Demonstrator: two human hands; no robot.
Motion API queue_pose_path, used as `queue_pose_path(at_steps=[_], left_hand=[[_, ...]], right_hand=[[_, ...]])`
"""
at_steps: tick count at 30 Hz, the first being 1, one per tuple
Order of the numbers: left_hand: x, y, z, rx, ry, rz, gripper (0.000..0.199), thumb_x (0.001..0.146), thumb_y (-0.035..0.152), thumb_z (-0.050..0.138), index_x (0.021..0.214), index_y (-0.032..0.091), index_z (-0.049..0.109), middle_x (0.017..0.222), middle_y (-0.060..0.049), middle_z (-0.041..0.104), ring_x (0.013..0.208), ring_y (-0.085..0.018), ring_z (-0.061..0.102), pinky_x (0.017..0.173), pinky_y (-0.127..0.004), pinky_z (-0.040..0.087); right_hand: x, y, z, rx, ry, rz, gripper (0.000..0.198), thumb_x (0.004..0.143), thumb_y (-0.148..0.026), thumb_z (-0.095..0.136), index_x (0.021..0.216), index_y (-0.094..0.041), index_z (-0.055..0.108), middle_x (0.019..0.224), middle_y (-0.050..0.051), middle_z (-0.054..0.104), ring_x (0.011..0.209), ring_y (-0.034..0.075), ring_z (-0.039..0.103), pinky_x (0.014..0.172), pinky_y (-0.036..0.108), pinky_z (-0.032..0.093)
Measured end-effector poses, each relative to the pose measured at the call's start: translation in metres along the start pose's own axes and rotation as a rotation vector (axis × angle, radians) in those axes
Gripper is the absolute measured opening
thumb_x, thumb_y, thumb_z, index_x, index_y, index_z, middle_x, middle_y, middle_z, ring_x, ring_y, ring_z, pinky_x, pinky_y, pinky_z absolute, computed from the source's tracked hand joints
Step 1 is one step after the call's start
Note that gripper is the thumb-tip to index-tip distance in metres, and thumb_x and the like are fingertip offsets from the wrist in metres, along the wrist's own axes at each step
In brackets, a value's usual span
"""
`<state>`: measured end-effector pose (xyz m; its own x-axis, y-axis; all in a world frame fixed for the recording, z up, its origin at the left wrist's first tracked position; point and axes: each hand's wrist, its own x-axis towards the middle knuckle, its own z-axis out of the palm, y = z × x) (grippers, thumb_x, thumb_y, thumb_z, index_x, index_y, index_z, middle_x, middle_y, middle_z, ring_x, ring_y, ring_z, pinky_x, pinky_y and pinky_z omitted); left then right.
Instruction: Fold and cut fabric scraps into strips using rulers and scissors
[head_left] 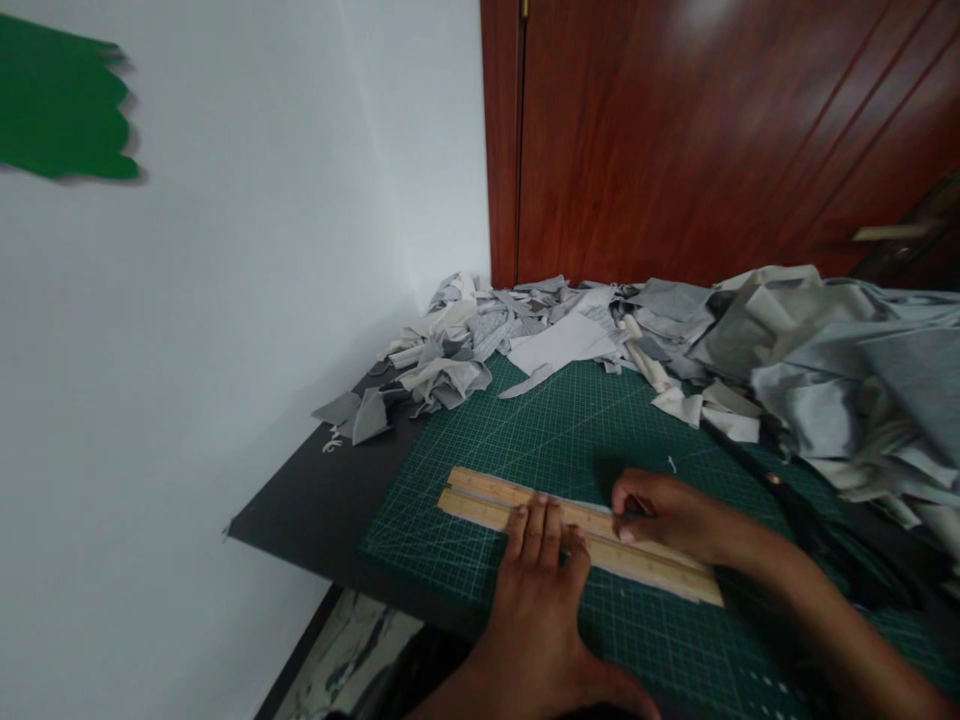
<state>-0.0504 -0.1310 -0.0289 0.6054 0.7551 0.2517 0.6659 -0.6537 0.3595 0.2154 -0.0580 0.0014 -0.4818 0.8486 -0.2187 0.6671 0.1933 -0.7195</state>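
Two wooden rulers (pixel 480 498) lie side by side, or it is one ruler with a dark lengthwise groove; I cannot tell which. They rest on a green cutting mat (pixel 420 540), with a thin pale edge, perhaps fabric, showing along them. My left hand (pixel 540 580) lies flat with fingers stretched out, pressing on the rulers near their middle. To its right, my right hand (pixel 664 515) is closed with fingers curled and thumb tucked in at the rulers' groove. Whatever those fingers hold is hidden.
Grey and white fabric scraps (pixel 450 375) are heaped along the back of the dark table (pixel 300 500). A larger fabric pile (pixel 810 350) stands at right. Black scissors (pixel 795 500) lie beside my right forearm. Behind are a white wall (pixel 225 250) and a brown wooden door (pixel 675 140).
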Motion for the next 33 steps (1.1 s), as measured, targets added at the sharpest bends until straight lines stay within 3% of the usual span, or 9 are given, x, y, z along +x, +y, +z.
queue_pose_path(at_steps=[5,10,15,20,24,33], left_hand=[[-0.001,-0.001,0.002,0.032,0.007,0.009,0.134,0.059,0.103,0.052,0.154,0.009,0.042,0.169,-0.023,0.02,0.157,-0.041,0.02,0.129,-0.058,0.018],[0.004,-0.003,0.007,0.089,0.016,0.013,0.136,0.054,0.103,0.057,0.149,0.008,0.047,0.166,-0.026,0.029,0.155,-0.044,0.022,0.127,-0.061,0.022],[0.009,-0.009,0.014,0.107,0.063,0.019,0.14,0.046,0.107,0.053,0.146,0.01,0.051,0.163,-0.026,0.034,0.152,-0.047,0.029,0.125,-0.063,0.025],[0.011,-0.012,0.017,0.138,0.077,0.055,0.146,0.041,0.111,0.047,0.146,0.008,0.051,0.162,-0.028,0.035,0.15,-0.049,0.031,0.123,-0.064,0.028],[0.01,-0.011,0.016,0.145,0.073,0.033,0.145,0.04,0.111,0.048,0.145,0.01,0.052,0.162,-0.027,0.036,0.15,-0.048,0.032,0.124,-0.062,0.027],[0.008,-0.011,0.017,0.159,0.079,0.052,0.132,0.052,0.103,0.057,0.147,0.011,0.049,0.164,-0.025,0.035,0.151,-0.047,0.031,0.124,-0.061,0.026]], right_hand=[[-0.009,0.005,-0.015,-0.005,-0.018,0.018,0.031,0.086,-0.047,0.069,0.1,-0.019,0.069,0.09,0.003,0.062,0.084,0.022,0.058,0.071,0.029,0.042],[-0.027,0.01,-0.041,-0.086,-0.075,0.183,0.038,0.076,-0.052,0.076,0.093,-0.019,0.069,0.089,0.002,0.06,0.087,0.023,0.057,0.072,0.03,0.04],[-0.044,0.016,-0.06,-0.111,-0.109,0.323,0.045,0.062,-0.045,0.086,0.092,-0.02,0.062,0.087,-0.002,0.053,0.085,0.021,0.054,0.069,0.027,0.037],[-0.049,0.017,-0.062,-0.185,-0.095,0.429,0.044,0.059,-0.028,0.088,0.086,-0.022,0.053,0.082,-0.004,0.051,0.081,0.02,0.052,0.064,0.026,0.033],[-0.049,0.017,-0.059,-0.182,-0.096,0.444,0.048,0.059,-0.027,0.089,0.085,-0.024,0.049,0.08,-0.005,0.051,0.078,0.019,0.051,0.06,0.026,0.03],[-0.05,0.007,-0.057,-0.184,-0.085,0.469,0.047,0.061,-0.023,0.087,0.083,-0.024,0.046,0.077,-0.005,0.05,0.075,0.018,0.048,0.058,0.026,0.027]])
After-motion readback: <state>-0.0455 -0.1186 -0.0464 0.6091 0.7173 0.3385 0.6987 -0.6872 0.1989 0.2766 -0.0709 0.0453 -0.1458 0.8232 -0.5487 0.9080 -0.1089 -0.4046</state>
